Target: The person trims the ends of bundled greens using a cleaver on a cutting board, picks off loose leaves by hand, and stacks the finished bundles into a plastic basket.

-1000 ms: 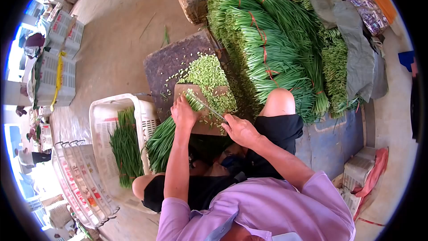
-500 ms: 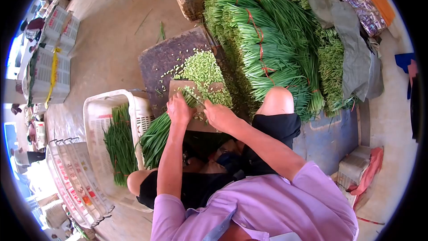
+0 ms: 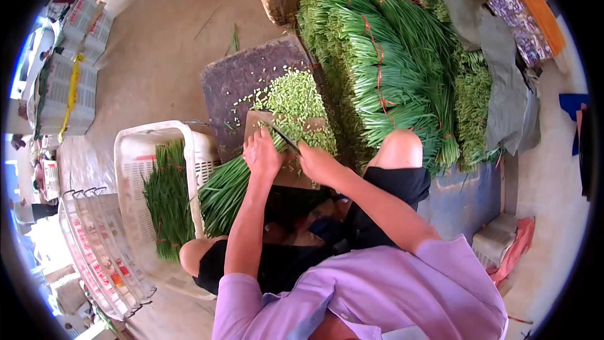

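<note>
My left hand (image 3: pixel 262 153) is closed around a bunch of long green stalks (image 3: pixel 225 190), whose ends lie on a small brown board (image 3: pixel 255 119). In my right hand (image 3: pixel 316 164) is a knife (image 3: pixel 284 137), its blade slanting up and left over the stalk ends beside my left fingers. Short pale green cut pieces (image 3: pixel 292 97) are heaped just beyond the board, on a dark block (image 3: pixel 229 79). The knife handle is hidden in my right fist.
A white basket (image 3: pixel 126 151) with green bundles (image 3: pixel 168 195) stands left of the block. Large stacked bundles (image 3: pixel 390 75) tied with red bands lie to the right, partly under a grey cloth (image 3: pixel 503 82). White crates (image 3: pixel 94 245) are at lower left.
The view has shifted slightly. The knife and right hand have made small movements by the left hand, and the blade now shows more clearly above the stalks. Both hands keep their hold.
</note>
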Tool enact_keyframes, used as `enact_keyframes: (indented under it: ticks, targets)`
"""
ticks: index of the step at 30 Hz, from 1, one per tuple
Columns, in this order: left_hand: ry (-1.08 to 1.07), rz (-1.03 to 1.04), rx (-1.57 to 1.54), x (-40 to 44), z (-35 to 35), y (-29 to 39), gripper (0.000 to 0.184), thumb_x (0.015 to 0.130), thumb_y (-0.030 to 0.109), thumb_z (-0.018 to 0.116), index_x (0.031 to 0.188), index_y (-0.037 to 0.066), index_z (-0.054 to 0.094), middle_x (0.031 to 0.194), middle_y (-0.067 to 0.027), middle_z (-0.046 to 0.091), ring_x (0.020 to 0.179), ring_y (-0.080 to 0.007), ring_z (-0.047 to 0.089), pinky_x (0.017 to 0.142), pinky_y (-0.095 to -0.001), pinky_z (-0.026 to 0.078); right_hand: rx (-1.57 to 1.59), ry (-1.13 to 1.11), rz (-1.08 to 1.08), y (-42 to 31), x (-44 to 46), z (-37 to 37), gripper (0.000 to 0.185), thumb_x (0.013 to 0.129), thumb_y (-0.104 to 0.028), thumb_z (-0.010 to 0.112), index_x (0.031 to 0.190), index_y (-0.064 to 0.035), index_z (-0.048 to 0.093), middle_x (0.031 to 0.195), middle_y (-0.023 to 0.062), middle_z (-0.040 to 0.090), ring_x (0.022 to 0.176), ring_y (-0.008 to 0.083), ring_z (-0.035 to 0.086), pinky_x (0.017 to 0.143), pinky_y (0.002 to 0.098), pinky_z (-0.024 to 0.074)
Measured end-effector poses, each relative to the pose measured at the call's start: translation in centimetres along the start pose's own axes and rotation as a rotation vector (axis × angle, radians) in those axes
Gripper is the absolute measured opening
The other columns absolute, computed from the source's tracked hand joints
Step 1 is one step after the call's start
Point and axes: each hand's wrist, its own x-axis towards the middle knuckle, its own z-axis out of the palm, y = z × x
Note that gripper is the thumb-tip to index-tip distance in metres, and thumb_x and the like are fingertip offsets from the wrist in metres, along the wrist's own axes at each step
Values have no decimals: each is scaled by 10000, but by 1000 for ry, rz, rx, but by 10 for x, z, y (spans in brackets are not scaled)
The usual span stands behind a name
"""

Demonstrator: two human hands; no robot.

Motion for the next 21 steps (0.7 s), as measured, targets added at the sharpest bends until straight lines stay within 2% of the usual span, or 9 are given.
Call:
enact_keyframes:
  ticks: [3, 5, 6, 8, 11, 13, 17, 20, 21]
  targets:
    - [35, -5, 20, 3, 17, -15, 594, 650, 214, 827, 1151, 14, 578, 1080, -208, 651, 1070, -394, 606, 911, -502, 459, 5, 141, -57, -1, 43, 22, 174, 951, -124, 485, 1022, 33, 464, 774, 305, 628, 736, 498, 631, 664, 591, 480]
    - [14, -26, -22, 0, -3, -1, 554, 615, 206, 857, 1059, 30, 578, 1069, -185, 652, 1056, -376, 614, 920, -494, 469, -6, 130, -101, -4, 37, 13, 183, 949, -131, 487, 1033, 32, 476, 787, 301, 634, 754, 498, 634, 663, 584, 489]
    - [18, -25, -25, 0, -9, 4, 601, 604, 221, 877, 1091, 27, 584, 1092, -191, 651, 1078, -376, 609, 936, -491, 467, -46, 69, -97, 8, 43, 10, 202, 959, -141, 484, 1071, 26, 468, 818, 291, 645, 765, 493, 638, 672, 573, 499]
    - [11, -38, -30, -4, -10, 1, 745, 572, 251, 923, 1195, 22, 586, 1151, -197, 649, 1128, -372, 598, 979, -483, 459, -75, 100, -96, 12, 30, -5, 204, 966, -151, 485, 1076, 20, 465, 824, 290, 648, 774, 491, 643, 682, 571, 506]
    - [22, -48, -10, -6, -12, 5, 785, 567, 244, 925, 1233, 20, 574, 1166, -187, 648, 1136, -366, 596, 984, -479, 459, -114, 152, 22, 14, 19, -22, 225, 986, -195, 501, 1072, 9, 460, 811, 289, 648, 786, 482, 656, 696, 568, 525]
    - [19, -34, -13, -7, -12, 4, 790, 561, 247, 929, 1228, 18, 572, 1178, -177, 644, 1142, -361, 594, 985, -475, 460, -121, 243, -77, 12, 16, -32, 265, 992, -233, 514, 1084, 10, 457, 801, 283, 651, 789, 479, 661, 698, 562, 536]
    - [19, -46, -7, -7, -15, 7, 803, 566, 249, 923, 1246, 22, 561, 1214, -181, 622, 1170, -354, 575, 989, -469, 460, -132, 251, -32, 1, -4, -28, 294, 994, -248, 522, 1098, 13, 436, 766, 266, 646, 773, 482, 646, 702, 570, 516]
    - [48, -43, -69, -14, -23, 0, 821, 578, 247, 901, 1279, 30, 533, 1222, -183, 604, 1186, -354, 556, 983, -466, 461, -258, 234, -21, 1, -8, -27, 288, 983, -253, 522, 1125, -14, 445, 875, 244, 667, 835, 436, 675, 727, 542, 536]
    - [132, -23, -125, -22, -28, -6, 825, 584, 229, 887, 1294, 33, 516, 1211, -183, 598, 1179, -357, 552, 983, -465, 460, -320, 230, -35, 4, -5, -21, 281, 979, -250, 513, 1141, -27, 456, 933, 235, 673, 858, 416, 688, 736, 534, 546]
